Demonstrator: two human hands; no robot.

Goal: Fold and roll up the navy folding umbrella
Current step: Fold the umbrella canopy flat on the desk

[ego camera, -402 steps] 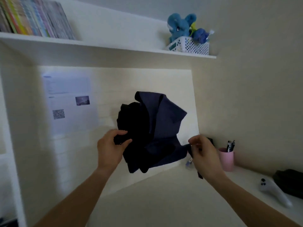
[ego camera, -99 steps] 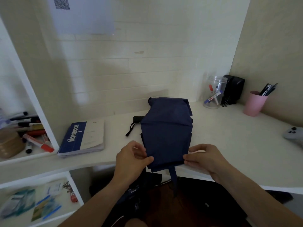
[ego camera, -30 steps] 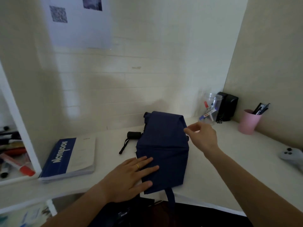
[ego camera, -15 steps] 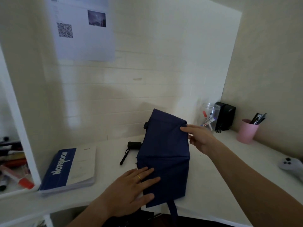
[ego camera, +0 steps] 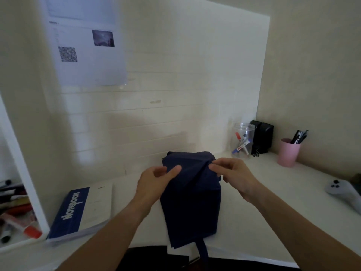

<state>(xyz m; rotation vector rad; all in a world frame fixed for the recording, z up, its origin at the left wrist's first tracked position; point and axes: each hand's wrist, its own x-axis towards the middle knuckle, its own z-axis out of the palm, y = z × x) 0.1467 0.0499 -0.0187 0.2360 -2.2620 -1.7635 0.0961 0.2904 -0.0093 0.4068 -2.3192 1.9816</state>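
The navy folding umbrella (ego camera: 192,204) lies flattened on the white desk (ego camera: 254,222), its far end raised off the surface and its strap (ego camera: 202,251) hanging over the front edge. My right hand (ego camera: 232,174) pinches a fold of navy fabric at the raised top right. My left hand (ego camera: 156,178) sits at the top left, thumb and fingers closing on the cloth edge there. The umbrella's handle is hidden behind my left hand.
A blue and white notebook (ego camera: 82,208) lies to the left. A clear jar of markers (ego camera: 243,141), a black box (ego camera: 261,136) and a pink pen cup (ego camera: 288,152) stand at the back right. A white controller (ego camera: 343,192) lies at far right. Shelf with markers (ego camera: 15,216) at left.
My left hand has lifted off the lower part of the umbrella and moved up to its top left edge. My right hand now pinches the top fold, and the far end is bunched.
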